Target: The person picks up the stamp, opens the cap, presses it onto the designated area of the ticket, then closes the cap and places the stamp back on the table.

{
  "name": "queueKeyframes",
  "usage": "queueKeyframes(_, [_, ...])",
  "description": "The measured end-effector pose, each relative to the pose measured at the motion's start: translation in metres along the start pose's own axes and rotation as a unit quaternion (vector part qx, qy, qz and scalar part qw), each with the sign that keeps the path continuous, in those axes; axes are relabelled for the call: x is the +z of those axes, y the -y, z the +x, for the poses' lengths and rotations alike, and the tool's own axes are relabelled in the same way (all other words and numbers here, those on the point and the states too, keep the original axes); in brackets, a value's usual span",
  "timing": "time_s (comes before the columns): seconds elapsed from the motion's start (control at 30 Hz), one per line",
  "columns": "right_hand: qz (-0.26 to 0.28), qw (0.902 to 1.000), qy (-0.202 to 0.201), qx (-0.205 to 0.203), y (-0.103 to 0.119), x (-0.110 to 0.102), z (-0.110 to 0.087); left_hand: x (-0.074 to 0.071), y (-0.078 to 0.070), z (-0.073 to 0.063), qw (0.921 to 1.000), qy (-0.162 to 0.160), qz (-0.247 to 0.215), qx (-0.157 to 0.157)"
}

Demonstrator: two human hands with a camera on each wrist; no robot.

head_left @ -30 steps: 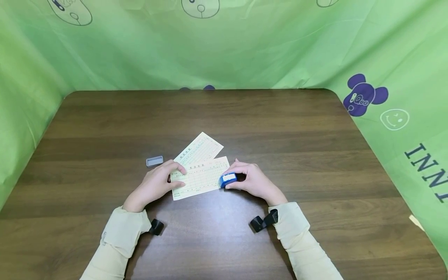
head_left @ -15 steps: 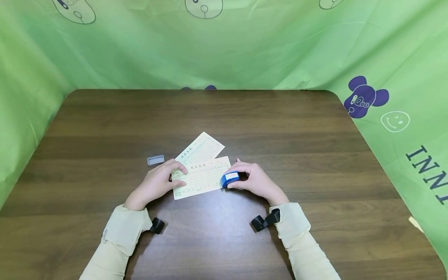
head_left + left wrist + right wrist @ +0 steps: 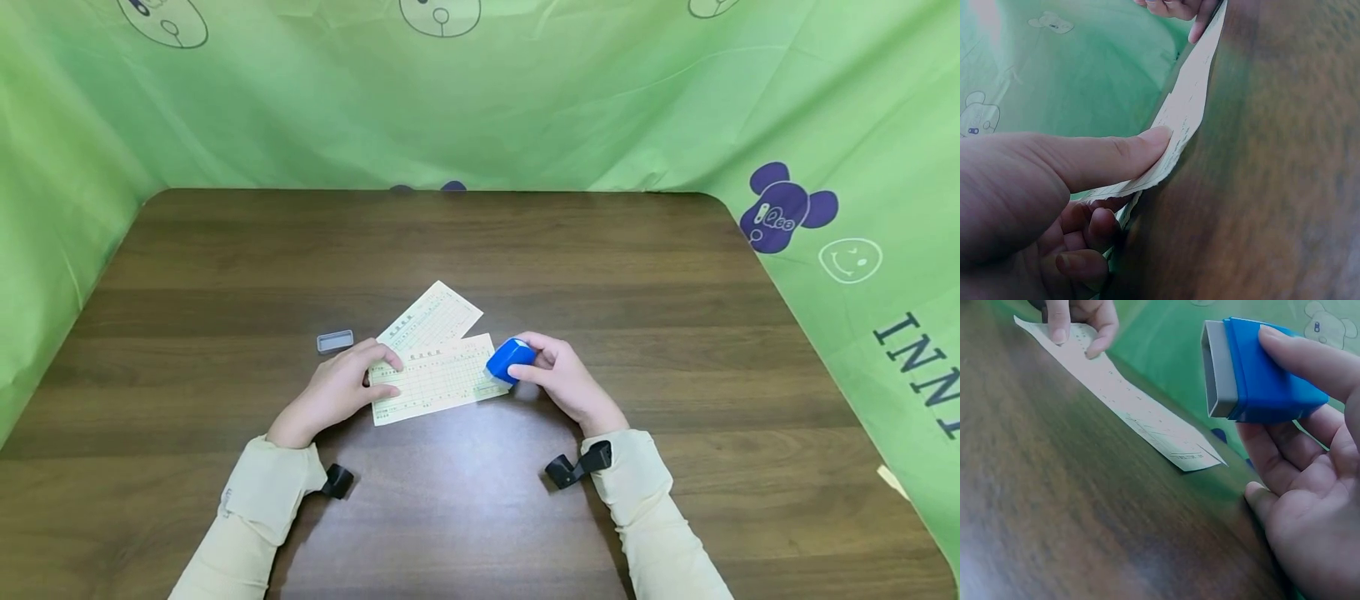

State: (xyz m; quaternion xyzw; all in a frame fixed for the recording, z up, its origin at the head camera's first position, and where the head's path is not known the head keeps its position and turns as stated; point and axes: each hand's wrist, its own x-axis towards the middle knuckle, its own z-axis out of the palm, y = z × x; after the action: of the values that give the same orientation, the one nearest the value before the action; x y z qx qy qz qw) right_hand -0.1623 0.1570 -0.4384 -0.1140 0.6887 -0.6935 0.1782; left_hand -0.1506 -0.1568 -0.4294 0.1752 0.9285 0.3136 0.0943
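Observation:
My left hand (image 3: 341, 387) holds the left end of the upper printed paper slip (image 3: 442, 383), thumb (image 3: 1129, 153) on its face and the other fingers curled at the edge. Beneath it, a second slip (image 3: 442, 321) juts out at an angle toward the back. My right hand (image 3: 566, 379) grips a blue stamp (image 3: 512, 360) between thumb and fingers, tilted over the right end of the upper slip. In the right wrist view the stamp's grey open end (image 3: 1219, 372) faces left, and the slip's far end shows dark printed lines.
A small grey stamp cap (image 3: 334, 341) lies on the wooden table (image 3: 300, 250), left of the slips and just beyond my left hand. Green printed cloth (image 3: 525, 100) hangs around the table. A pale scrap (image 3: 892, 482) shows at the right edge.
My right hand has lifted the stamp off the right end of the upper slip and tipped it, moving slightly right and back. The left hand stays in place on the slip.

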Motion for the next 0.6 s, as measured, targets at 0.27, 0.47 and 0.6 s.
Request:
queueKeyframes(0.27, [0.038, 0.9983, -0.039, -0.018, 0.0036, 0.0031, 0.0028, -0.0002, -0.0001, 0.0003, 1.0000, -0.002, -0.001, 0.005])
queueKeyframes(0.47, [0.050, 0.9878, -0.147, -0.014, 0.0055, 0.0049, 0.0065, -0.0006, -0.0004, 0.0003, 1.0000, 0.002, -0.005, 0.000])
queueKeyframes(0.6, [0.053, 0.9832, -0.175, -0.008, 0.0064, 0.0053, 0.0075, -0.0007, -0.0005, 0.0003, 1.0000, 0.004, -0.003, -0.001])
